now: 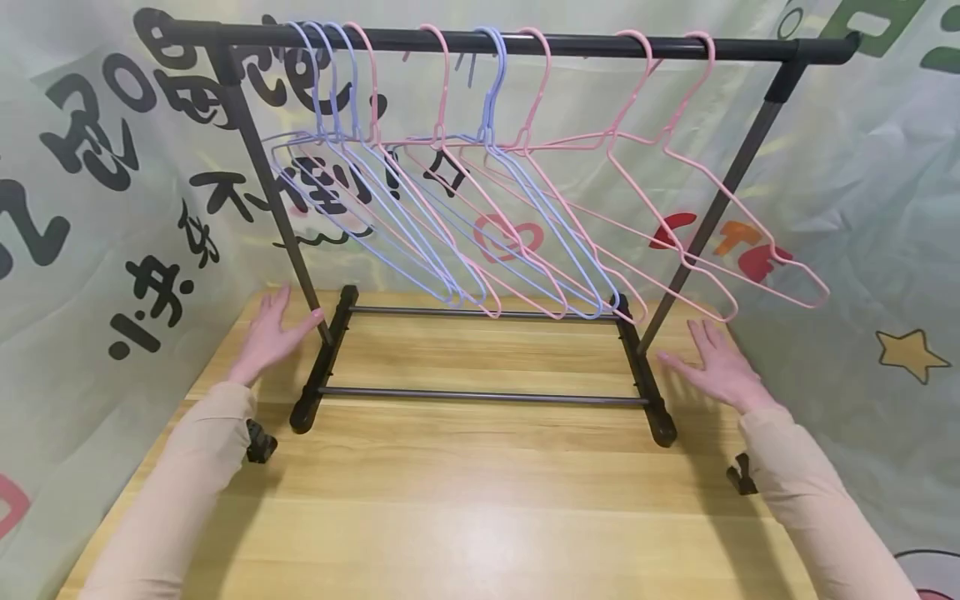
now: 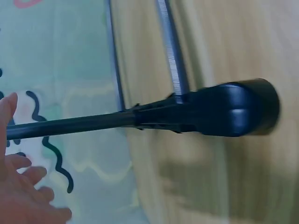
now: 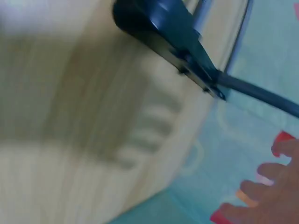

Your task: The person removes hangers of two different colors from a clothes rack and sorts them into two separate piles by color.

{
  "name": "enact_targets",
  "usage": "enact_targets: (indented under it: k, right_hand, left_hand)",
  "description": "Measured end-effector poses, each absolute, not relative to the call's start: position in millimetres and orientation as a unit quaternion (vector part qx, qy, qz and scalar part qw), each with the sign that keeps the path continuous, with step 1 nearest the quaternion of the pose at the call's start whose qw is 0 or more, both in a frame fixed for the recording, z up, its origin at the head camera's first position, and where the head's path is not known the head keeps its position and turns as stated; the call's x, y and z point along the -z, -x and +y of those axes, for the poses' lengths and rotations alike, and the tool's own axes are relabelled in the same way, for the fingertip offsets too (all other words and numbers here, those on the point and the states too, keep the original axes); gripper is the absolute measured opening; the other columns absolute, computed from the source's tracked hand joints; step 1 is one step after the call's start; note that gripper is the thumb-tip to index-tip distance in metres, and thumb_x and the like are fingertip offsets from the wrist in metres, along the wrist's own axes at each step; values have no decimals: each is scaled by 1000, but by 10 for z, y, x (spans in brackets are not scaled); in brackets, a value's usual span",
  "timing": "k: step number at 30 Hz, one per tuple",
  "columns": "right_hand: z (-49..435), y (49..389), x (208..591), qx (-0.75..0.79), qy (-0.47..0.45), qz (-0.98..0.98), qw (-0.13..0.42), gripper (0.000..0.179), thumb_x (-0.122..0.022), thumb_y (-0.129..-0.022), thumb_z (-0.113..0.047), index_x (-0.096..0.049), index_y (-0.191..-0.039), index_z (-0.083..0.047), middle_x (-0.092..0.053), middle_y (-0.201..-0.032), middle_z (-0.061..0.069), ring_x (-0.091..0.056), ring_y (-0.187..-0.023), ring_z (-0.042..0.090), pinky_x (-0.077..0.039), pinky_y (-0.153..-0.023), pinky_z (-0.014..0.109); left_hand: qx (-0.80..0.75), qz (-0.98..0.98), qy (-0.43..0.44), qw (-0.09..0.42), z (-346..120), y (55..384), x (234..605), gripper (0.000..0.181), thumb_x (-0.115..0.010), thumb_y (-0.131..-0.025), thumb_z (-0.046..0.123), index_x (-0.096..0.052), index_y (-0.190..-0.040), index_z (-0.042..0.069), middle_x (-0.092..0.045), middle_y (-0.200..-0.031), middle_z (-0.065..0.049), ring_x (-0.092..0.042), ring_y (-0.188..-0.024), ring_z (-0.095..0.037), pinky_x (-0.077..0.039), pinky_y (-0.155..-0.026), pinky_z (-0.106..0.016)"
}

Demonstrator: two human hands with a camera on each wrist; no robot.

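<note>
A black garment rack [image 1: 600, 47] stands on the wooden table [image 1: 480, 492], with pink hangers [image 1: 444, 87] and blue hangers [image 1: 491, 104] hooked along its top bar. My left hand [image 1: 270, 337] is beside the left upright, fingers spread and thumb toward the pole. On the other side, my right hand [image 1: 716, 367] is spread outside the right upright, a gap between thumb and post. Neither hand holds anything. The left wrist view has the rack's left foot [image 2: 238, 107] next to the fingers; the right wrist view has the right foot [image 3: 161, 23], blurred.
Printed cloth [image 1: 847, 208] with lettering and drawings hangs behind and at both sides of the table. Two thin lower bars [image 1: 480, 396] join the rack's feet. Small black devices [image 1: 260, 442] sit at both wrists.
</note>
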State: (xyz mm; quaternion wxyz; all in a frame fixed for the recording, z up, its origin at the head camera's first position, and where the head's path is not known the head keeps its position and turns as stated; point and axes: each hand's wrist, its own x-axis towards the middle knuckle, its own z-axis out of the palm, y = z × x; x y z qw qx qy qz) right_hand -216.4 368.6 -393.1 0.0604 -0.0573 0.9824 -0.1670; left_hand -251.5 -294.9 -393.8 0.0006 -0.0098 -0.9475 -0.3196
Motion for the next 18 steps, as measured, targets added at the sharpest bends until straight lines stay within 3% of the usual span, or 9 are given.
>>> enact_targets:
  k: [5, 8, 9, 12, 14, 16, 18]
  right_hand:
    - [3849, 2175, 3683, 210, 68, 970, 105, 93, -50, -100, -54, -7, -158, 5, -8, -159, 43, -15, -141, 65, -20, -110, 78]
    - [3931, 2191, 3534, 233, 82, 962, 119, 81, -54, -102, -44, -22, -156, 7, -27, -154, 43, -31, -137, 62, -33, -108, 73]
    - [3960, 2197, 3481, 238, 86, 960, 120, 75, -56, -102, -40, -30, -153, 6, -35, -151, 41, -39, -135, 58, -41, -107, 65]
    - [4060, 2227, 3314, 254, 112, 954, 117, 53, -63, -100, -27, -53, -141, 4, -64, -136, 23, -66, -118, 24, -54, -96, 33]
    - [4135, 2241, 3181, 277, 120, 944, 130, 38, -66, -99, -22, -65, -131, -2, -75, -122, 3, -68, -106, 2, -50, -86, 16]
    - [4217, 2262, 3049, 323, 139, 925, 147, 28, -64, -99, -14, -69, -125, -4, -77, -113, -11, -67, -99, -8, -50, -83, 9]
    - [4299, 2276, 2919, 381, 160, 897, 158, 26, -58, -101, -4, -70, -123, -2, -78, -108, -13, -71, -99, -2, -53, -84, 11]
  left_hand:
    - [432, -901, 35, 16, -2940, 2541, 3807, 91, -55, -101, 49, -1, -162, 9, -6, -169, -19, -9, -155, -46, -10, -124, -64]
    - [472, -880, 51, 23, -2932, 2585, 3755, 89, -59, -101, 43, -6, -161, 5, -12, -168, -20, -14, -155, -43, -14, -126, -59]
    - [480, -875, 52, 23, -2931, 2606, 3740, 88, -60, -101, 42, -8, -161, 5, -14, -167, -21, -16, -154, -43, -16, -125, -58]
    - [500, -865, 48, 20, -2919, 2677, 3706, 83, -63, -100, 39, -17, -159, 2, -23, -164, -24, -26, -151, -43, -24, -123, -56]
    - [507, -861, 38, 22, -2910, 2716, 3690, 78, -64, -99, 37, -26, -157, 1, -32, -161, -24, -35, -147, -41, -31, -121, -54]
    - [515, -856, 28, 29, -2899, 2749, 3680, 70, -65, -99, 34, -36, -153, 0, -41, -156, -23, -47, -142, -32, -35, -119, -52]
    - [518, -854, 20, 42, -2886, 2768, 3672, 63, -65, -99, 31, -43, -149, -1, -47, -150, -23, -60, -130, -14, -38, -117, -51]
